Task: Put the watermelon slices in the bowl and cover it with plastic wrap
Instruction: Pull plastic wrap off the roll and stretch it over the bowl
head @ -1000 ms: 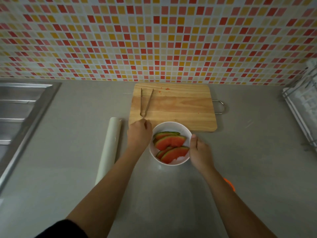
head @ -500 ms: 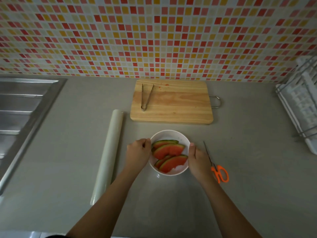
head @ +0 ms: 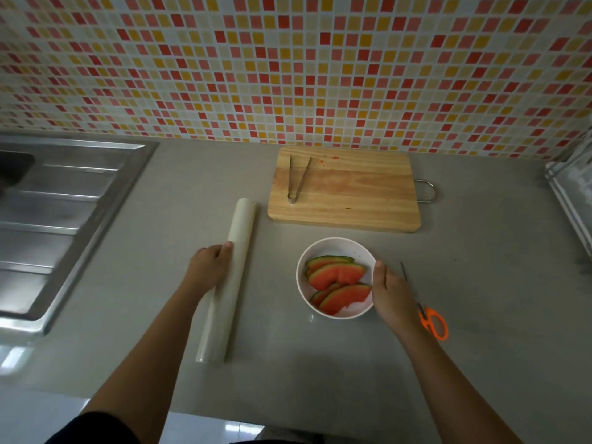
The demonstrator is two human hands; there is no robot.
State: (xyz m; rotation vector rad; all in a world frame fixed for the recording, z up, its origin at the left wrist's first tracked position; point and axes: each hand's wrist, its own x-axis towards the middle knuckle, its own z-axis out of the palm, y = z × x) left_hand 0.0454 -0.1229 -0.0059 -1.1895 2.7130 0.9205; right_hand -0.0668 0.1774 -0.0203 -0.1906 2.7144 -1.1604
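So the grey surface (head: 480,299) is pretty uncluttered, biggest thing on it is the cutting board (head: 346,193) up by the tiles with the tongs (head: 296,179) lying on it. Next down: the plastic wrap roll (head: 229,283), lying flat left of the bowl, long axis running roughly toward/away from the person, far end tipped a bit right toward the board. The left hand (head: 208,270) has its grip curled over the roll around mid-length, fingers on top. The bowl (head: 336,248) sits in front of the board, watermelon slices (head: 336,283) already inside. The right hand (head: 389,291) is loosely open against the bowl's right rim, thumb on the edge, not really clamping anything.

What could go wrong, I'd guess: film clinging to itself if pulled one-handed, the roll rolling off toward the sink (head: 64,219), or the bowl getting nudged. Scissors (head: 429,315) are right beside that wrist too.
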